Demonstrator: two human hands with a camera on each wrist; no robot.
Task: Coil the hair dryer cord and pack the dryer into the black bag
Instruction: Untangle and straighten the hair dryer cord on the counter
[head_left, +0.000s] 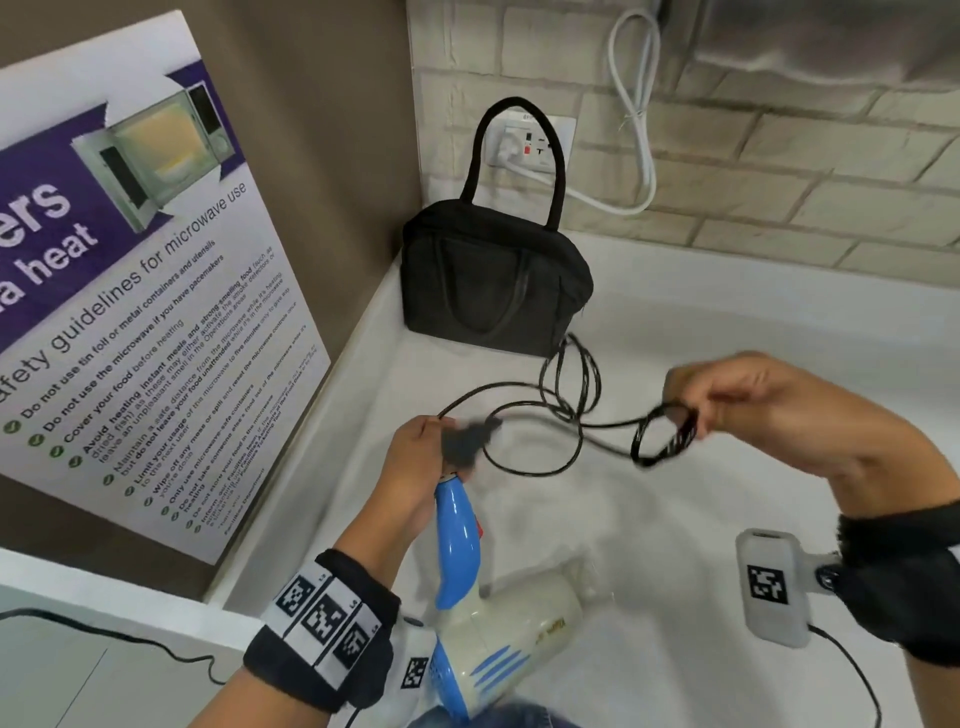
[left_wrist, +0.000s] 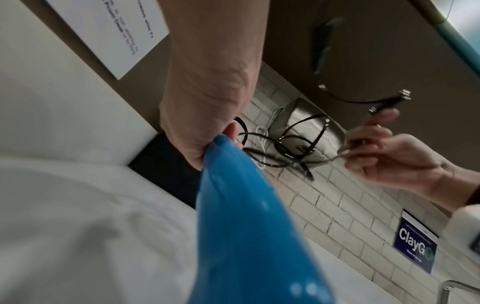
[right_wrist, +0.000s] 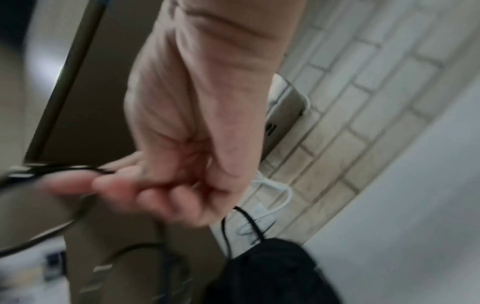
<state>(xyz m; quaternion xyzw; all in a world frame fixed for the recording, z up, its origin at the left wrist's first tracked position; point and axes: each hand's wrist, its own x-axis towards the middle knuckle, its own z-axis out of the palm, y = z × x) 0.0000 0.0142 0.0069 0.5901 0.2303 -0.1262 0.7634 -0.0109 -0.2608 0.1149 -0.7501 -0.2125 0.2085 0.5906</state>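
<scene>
Left hand (head_left: 415, 467) grips the dryer (head_left: 483, 613) by the top of its glossy blue handle, plug end pinched there too, I think. Right hand (head_left: 753, 410) pinches a small loop of the thin black cord (head_left: 519, 470); the slack runs off toward 9 o'clock from those fingers. Soft bag (head_left: 493, 286) sits on the tabletop (head_left: 727, 338) at 12, zipped.

1. From my feed, the white countertop (head_left: 701, 364) fills a corner: brown wall on one side, pale brick on the other.
2. The black bag (head_left: 493, 286) sits upright on it, pushed back near that corner, with one handle standing up.
3. Loose loops of the black hair dryer cord (head_left: 571, 384) lie on the counter just in front of the bag, touching its base.
</scene>
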